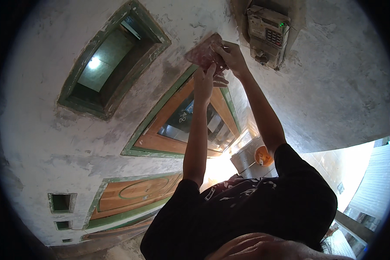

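A reddish-brown sheet of sandpaper (203, 53), dusted with white, is held up in front of the plastered wall. My right hand (233, 57) grips its right side, the thumb and fingers on its upper corner. My left hand (205, 82) holds the lower edge, with the thumb pressed on the face and the other fingers partly behind. Both arms reach up and away from my body. Whether the sheet touches the wall cannot be told.
Right of my hands hangs a dusty keypad meter box (269, 37). A green-framed opening (104, 65) lies to the left. Below my hands is a wooden window (190, 119) with a green frame. An orange bucket (263, 156) stands on the tiled floor (243, 161).
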### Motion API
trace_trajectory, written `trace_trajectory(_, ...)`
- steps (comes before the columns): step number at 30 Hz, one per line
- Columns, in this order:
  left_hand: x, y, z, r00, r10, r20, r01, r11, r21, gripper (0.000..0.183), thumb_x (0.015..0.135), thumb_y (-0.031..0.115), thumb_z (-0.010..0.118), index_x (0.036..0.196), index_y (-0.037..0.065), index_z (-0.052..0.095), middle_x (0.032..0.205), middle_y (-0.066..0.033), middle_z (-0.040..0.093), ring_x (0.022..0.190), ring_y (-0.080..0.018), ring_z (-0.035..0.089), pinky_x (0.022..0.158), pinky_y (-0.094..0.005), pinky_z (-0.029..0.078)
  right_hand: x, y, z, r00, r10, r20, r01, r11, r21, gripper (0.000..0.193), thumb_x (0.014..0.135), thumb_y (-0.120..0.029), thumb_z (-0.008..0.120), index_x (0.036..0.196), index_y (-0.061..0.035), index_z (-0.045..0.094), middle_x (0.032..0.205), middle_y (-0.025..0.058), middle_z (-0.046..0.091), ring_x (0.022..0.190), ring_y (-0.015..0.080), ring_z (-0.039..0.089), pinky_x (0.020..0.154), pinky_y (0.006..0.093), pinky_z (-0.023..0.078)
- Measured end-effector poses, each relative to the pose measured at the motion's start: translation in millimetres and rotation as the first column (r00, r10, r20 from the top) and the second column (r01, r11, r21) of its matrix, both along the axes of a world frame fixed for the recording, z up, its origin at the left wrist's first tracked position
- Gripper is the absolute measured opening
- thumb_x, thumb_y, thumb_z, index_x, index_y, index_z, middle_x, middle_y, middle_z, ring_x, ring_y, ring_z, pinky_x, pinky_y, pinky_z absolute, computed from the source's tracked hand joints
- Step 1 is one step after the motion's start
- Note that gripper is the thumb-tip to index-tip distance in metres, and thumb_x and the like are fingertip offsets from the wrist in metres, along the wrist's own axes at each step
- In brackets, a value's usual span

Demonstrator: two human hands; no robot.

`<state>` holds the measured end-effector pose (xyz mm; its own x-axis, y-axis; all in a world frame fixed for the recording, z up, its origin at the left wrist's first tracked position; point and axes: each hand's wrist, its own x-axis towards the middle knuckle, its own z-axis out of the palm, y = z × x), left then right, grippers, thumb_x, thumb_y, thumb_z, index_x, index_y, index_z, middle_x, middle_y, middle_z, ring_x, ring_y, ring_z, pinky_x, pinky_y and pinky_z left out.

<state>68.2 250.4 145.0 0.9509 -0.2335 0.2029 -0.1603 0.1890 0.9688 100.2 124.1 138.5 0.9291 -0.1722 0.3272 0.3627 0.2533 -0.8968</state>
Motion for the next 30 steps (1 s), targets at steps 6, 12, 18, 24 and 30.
trace_trajectory(6, 14.1, -5.9, -12.4, 0.990, 0.094, 0.109, -0.098, 0.994, 0.036, 0.034, 0.094, 0.020, 0.047, 0.081, -0.010, 0.054, 0.064, -0.0160, 0.060, 0.047, -0.0232, 0.062, 0.041, -0.0328, 0.055, 20.8, -6.2, 0.3, 0.997, 0.072, -0.002, -0.071, 0.989, -0.128, 0.030, 0.090, -0.030, 0.060, 0.074, -0.0046, 0.060, 0.053, -0.0029, 0.050, 0.043, 0.0030, 0.041, 0.037, 0.0206, 0.028)
trace_trajectory(12, 21.5, -15.2, -9.9, 0.838, 0.279, 0.469, -0.382, 0.913, 0.140, 0.039, 0.095, 0.019, 0.047, 0.069, -0.010, 0.052, 0.059, -0.0159, 0.059, 0.041, -0.0223, 0.059, 0.035, -0.0314, 0.047, 24.3, -2.7, 13.2, 0.999, 0.000, 0.048, 0.004, 0.996, -0.085, 0.033, 0.089, -0.028, 0.062, 0.067, -0.0039, 0.058, 0.052, -0.0028, 0.049, 0.043, 0.0034, 0.041, 0.037, 0.0212, 0.029)
trace_trajectory(18, 20.6, -16.8, -11.1, 0.919, 0.285, 0.271, -0.305, 0.952, 0.031, 0.039, 0.094, 0.024, 0.049, 0.078, -0.010, 0.059, 0.066, -0.0083, 0.060, 0.056, -0.0105, 0.052, 0.049, -0.0277, 0.042, 24.4, -1.8, 10.2, 0.998, -0.019, 0.064, 0.026, 0.994, -0.110, 0.033, 0.088, -0.029, 0.064, 0.068, -0.0032, 0.058, 0.053, -0.0034, 0.049, 0.045, 0.0029, 0.041, 0.039, 0.0208, 0.029)
trace_trajectory(24, 43.3, -17.9, 0.5, 0.840, 0.347, 0.417, -0.424, 0.900, 0.103, 0.039, 0.094, 0.022, 0.050, 0.073, -0.009, 0.060, 0.062, -0.0095, 0.060, 0.052, -0.0139, 0.056, 0.046, -0.0277, 0.044, 32.7, -2.9, 28.2, 1.000, 0.015, 0.023, -0.015, 1.000, -0.010, 0.037, 0.085, -0.031, 0.067, 0.067, 0.0006, 0.058, 0.053, 0.0003, 0.051, 0.043, 0.0059, 0.044, 0.038, 0.0238, 0.033)
trace_trajectory(30, 26.6, -13.6, 15.8, 0.905, 0.334, 0.264, -0.363, 0.929, 0.069, 0.038, 0.093, 0.023, 0.052, 0.075, -0.008, 0.062, 0.061, -0.0093, 0.060, 0.055, -0.0129, 0.057, 0.049, -0.0282, 0.043, 23.4, 4.2, 42.2, 0.992, 0.031, 0.125, -0.032, 0.999, 0.005, 0.037, 0.088, -0.031, 0.064, 0.070, 0.0012, 0.059, 0.053, 0.0011, 0.052, 0.043, 0.0061, 0.045, 0.037, 0.0235, 0.033)
